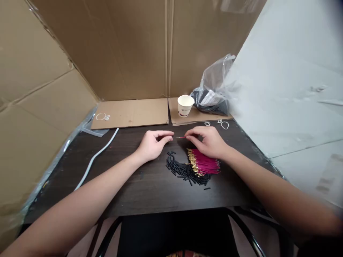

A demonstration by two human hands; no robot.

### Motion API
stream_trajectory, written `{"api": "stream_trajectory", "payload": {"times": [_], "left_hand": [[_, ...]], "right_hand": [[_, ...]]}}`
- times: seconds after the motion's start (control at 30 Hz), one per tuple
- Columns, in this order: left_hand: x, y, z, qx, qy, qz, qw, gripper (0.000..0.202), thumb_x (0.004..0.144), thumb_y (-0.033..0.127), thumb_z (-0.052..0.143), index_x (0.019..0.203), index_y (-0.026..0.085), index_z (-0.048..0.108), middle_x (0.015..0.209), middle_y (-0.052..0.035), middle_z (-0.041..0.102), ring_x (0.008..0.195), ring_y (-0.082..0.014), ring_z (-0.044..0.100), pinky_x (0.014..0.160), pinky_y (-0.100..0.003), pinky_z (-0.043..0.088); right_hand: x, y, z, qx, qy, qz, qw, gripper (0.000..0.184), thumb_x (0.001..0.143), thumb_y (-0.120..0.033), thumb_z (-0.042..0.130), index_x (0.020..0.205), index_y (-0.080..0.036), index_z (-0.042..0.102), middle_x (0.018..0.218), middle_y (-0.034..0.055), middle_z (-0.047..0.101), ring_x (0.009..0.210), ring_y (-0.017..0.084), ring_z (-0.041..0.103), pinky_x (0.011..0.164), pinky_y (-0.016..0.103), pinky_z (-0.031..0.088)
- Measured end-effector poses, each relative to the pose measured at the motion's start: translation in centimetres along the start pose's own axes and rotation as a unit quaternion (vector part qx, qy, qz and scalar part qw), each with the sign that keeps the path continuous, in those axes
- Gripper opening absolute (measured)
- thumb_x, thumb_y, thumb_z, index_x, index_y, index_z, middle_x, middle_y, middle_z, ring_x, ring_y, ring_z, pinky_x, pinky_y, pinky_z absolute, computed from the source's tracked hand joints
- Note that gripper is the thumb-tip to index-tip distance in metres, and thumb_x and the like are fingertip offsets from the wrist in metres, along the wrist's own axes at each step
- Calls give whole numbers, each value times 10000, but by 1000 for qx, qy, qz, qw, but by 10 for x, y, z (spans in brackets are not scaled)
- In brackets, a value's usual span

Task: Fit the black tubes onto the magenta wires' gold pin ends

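Note:
My right hand [205, 140] pinches a thin red wire [181, 137] with a bare, pale metal end pointing left. Facing that end, my left hand [155, 144] has thumb and forefinger closed together; whatever is between them is too small and hidden to make out. A small gap shows between the wire's end and the left fingertips. Below my right hand lies a bundle of magenta-red wires [206, 162] with gold-coloured ends on the left. Short black tube pieces [184, 171] are heaped beside and in front of the bundle on the dark table [150, 192].
At the back stand a paper cup [184, 107] and a clear plastic bag [214, 92] with dark contents, on cardboard sheets [131, 112]. Rubber bands [224, 125] lie nearby. A grey tube [93, 159] runs along the left. Cardboard walls [120, 50] enclose the table.

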State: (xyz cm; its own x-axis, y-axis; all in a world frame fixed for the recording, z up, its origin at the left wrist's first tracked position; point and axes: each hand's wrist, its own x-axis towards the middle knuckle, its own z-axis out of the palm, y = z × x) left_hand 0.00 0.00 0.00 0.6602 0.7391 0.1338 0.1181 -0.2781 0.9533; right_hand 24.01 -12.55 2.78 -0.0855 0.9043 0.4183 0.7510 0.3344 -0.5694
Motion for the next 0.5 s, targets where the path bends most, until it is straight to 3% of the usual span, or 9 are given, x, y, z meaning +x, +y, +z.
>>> {"api": "stream_trajectory", "payload": {"times": [0.27, 0.5], "left_hand": [[0, 0, 4, 48, 1, 23, 999, 232, 970, 372, 792, 1081, 185, 872, 1011, -95, 871, 924, -256, 786, 919, -442, 631], [-1, 4, 3, 62, -7, 29, 998, 225, 986, 377, 784, 1073, 190, 874, 1038, -94, 875, 949, -266, 796, 927, -443, 627]], "right_hand": [[0, -2, 5, -17, 14, 19, 1000, 211, 1062, -300, 625, 1020, -215, 813, 968, 65, 827, 788, 198, 701, 774, 353, 523], [-1, -1, 7, -11, 3, 11, 1000, 212, 1059, -288, 609, 1012, -209, 800, 966, 65, 820, 802, 196, 696, 777, 349, 515]]}}
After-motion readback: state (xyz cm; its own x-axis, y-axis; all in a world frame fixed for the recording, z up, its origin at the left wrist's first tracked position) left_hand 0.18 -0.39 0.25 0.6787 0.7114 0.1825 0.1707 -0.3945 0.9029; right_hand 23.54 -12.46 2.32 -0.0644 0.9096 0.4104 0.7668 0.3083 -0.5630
